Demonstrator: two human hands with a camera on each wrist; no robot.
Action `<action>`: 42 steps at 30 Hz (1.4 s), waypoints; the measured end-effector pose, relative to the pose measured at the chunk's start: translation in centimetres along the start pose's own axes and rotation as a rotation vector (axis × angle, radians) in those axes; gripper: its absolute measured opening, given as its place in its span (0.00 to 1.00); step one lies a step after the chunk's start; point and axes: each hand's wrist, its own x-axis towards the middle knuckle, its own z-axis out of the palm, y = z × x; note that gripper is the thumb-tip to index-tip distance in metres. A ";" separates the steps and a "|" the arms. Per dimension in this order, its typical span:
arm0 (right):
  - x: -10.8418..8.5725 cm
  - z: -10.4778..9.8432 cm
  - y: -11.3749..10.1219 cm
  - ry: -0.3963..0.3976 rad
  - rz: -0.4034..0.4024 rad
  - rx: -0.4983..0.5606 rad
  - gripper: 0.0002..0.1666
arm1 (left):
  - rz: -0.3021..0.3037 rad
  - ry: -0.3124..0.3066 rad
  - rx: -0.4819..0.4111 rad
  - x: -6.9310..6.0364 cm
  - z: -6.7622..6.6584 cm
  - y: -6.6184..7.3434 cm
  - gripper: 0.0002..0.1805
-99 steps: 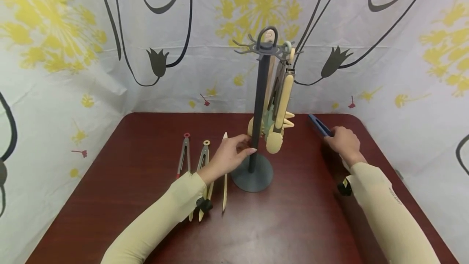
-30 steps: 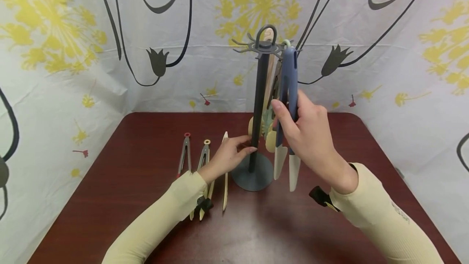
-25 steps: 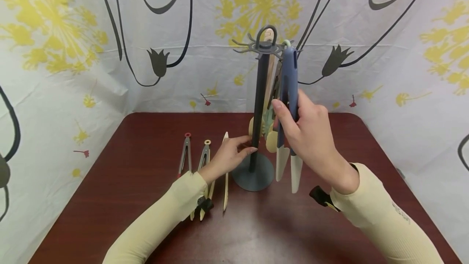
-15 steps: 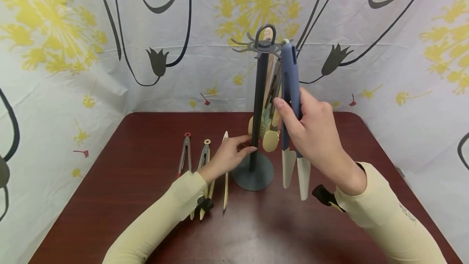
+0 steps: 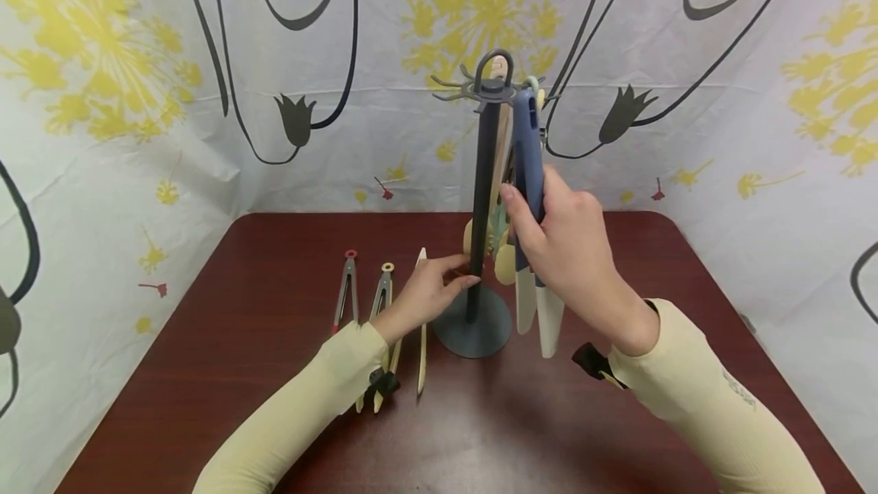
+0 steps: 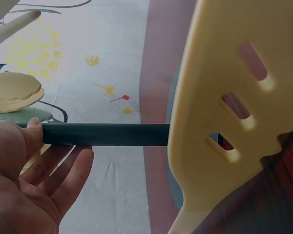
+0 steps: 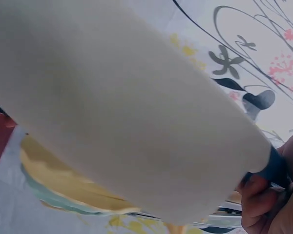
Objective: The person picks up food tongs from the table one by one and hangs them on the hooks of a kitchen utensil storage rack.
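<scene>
The right hand (image 5: 569, 242) grips blue tongs (image 5: 527, 143) with white tips, upright at the right of the dark stand (image 5: 485, 174); their top is level with the hooks. Behind them hang several utensils, among them tongs with yellow scalloped tips (image 5: 505, 264). The left hand (image 5: 425, 296) holds the stand's post low down, thumb and fingers round it; in the left wrist view the hand (image 6: 44, 175) is on the post (image 6: 107, 134). In the right wrist view a white tip (image 7: 136, 107) fills the middle, and fingers (image 7: 259, 200) curl at the blue handle.
On the dark red table (image 5: 274, 433), left of the stand, lie red-ringed tongs (image 5: 348, 280), yellow-ringed tongs (image 5: 381, 296) and a thin pale utensil (image 5: 421, 357). The left forearm passes over some of them. A slotted yellow utensil (image 6: 210, 97) is close to the left wrist camera.
The right hand has taken the blue tongs from the table's right side to the stand; in the last half second it has shifted slightly left. The left hand keeps its place on the post.
</scene>
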 end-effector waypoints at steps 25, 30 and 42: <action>-1.1 3.1 1.1 0.017 0.029 -0.109 0.17 | 0.009 -0.020 -0.009 0.0 -0.2 0.1 0.16; -1.8 3.8 1.8 0.032 -0.004 -0.181 0.18 | 0.011 -0.011 0.000 0.0 -0.2 0.2 0.17; -2.9 4.8 2.5 0.048 -0.025 -0.207 0.19 | 0.013 -0.018 0.083 0.2 -0.4 0.6 0.16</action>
